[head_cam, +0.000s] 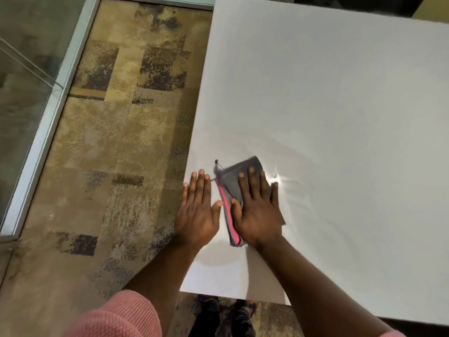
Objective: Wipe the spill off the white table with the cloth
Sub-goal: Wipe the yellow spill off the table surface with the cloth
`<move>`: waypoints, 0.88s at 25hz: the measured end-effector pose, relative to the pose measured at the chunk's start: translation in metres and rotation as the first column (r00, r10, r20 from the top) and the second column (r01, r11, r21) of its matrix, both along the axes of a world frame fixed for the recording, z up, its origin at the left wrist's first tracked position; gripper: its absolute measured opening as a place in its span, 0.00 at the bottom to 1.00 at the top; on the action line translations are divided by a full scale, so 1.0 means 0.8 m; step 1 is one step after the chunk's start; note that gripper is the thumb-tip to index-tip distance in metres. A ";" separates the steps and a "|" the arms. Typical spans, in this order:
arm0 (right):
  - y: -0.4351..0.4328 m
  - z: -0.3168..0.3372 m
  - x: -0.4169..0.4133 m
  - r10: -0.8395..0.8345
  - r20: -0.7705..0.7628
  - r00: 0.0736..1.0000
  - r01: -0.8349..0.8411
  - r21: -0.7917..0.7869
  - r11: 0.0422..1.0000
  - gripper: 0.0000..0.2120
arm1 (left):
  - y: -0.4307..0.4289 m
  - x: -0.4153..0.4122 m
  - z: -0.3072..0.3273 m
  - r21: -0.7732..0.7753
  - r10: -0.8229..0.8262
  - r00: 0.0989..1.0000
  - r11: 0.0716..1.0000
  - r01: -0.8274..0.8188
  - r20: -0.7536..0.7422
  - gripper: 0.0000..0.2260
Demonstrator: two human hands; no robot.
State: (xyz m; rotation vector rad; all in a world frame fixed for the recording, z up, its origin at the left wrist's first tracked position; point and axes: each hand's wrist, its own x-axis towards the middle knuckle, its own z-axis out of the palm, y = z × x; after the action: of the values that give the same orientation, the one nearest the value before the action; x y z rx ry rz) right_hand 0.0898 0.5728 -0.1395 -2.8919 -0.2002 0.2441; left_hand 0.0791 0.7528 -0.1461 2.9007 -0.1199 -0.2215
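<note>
Cloth [233, 183] lies flat under right hand [258, 215].

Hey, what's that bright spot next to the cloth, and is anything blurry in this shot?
Head view: the bright starburst beside the right hand is glare, likely off wet table; the cloth is motion-blurred at its far edge; soft shadows fan from both hands; the table's edges bow from the wide lens.

Both hands flat: right hand [258, 210] on cloth [237, 183], left hand [198, 210] beside.

Folded grey cloth [233, 181] with pink edge lies flat lower centre on the white tabletop [328, 93]; wet glint [277, 177] at its right.
</note>
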 end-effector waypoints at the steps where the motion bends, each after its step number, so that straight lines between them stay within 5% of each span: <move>1: 0.004 0.000 0.018 0.022 0.004 1.000 -0.022 0.020 1.000 0.33 | 0.000 0.000 0.000 -0.006 -0.002 1.000 1.000 0.002 0.014 0.32; 6: -0.004 0.002 0.084 0.006 0.025 1.000 -0.009 0.084 0.996 0.30 | 0.000 0.004 0.007 -0.031 -0.016 0.999 0.999 0.017 0.028 0.31; 13: -0.117 0.001 0.033 -0.343 0.032 0.939 0.343 -0.003 0.939 0.30 | -0.006 0.001 0.014 -0.050 0.012 0.999 0.999 -0.010 0.034 0.30; 22: -0.107 0.010 0.046 -0.390 -0.078 0.917 0.389 -0.029 0.921 0.33 | -0.004 0.002 0.008 -0.015 0.016 1.000 1.000 -0.016 0.005 0.31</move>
State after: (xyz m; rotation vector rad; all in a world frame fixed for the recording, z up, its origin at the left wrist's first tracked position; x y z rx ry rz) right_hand 0.1269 0.4870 -0.1315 -2.8461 0.3931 0.2906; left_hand 0.0810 0.7496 -0.1397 2.8867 -0.0983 -0.2094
